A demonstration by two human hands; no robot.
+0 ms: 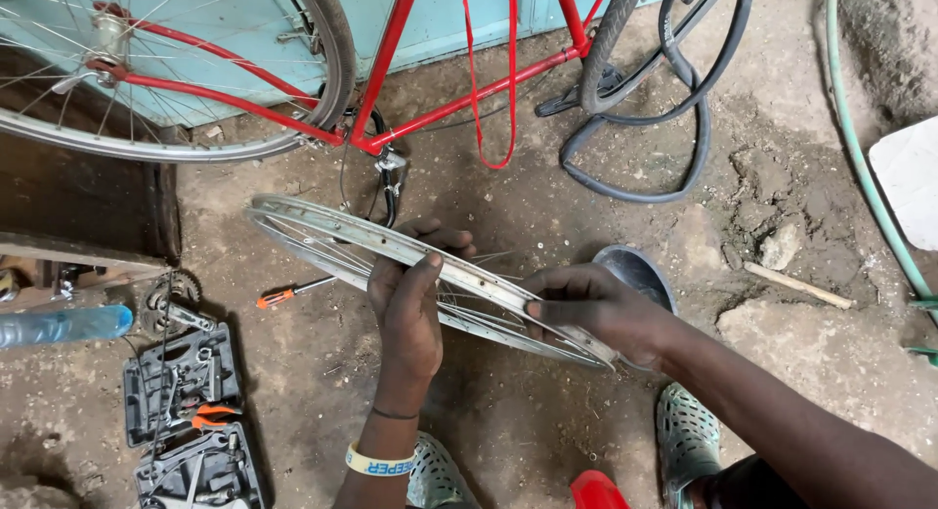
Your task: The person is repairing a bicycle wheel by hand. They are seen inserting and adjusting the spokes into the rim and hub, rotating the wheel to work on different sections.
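Note:
A bare metal bicycle wheel rim (322,231) with thin spokes is held edge-on over the dirt floor. My left hand (408,299) grips the rim near its middle, thumb on top and fingers curled behind it. My right hand (591,309) clasps the rim's right part, fingers over the near edge. A yellow band sits on my left wrist. My feet in green clogs (689,436) show below.
A red bicycle frame (391,60) with a wheel leans at the back. A black inner tube (684,108) loops at upper right. An orange-handled screwdriver (283,294), open tool cases (186,372), a plastic bottle (63,325), a dark bowl (635,273) and a green hose (860,148) lie around.

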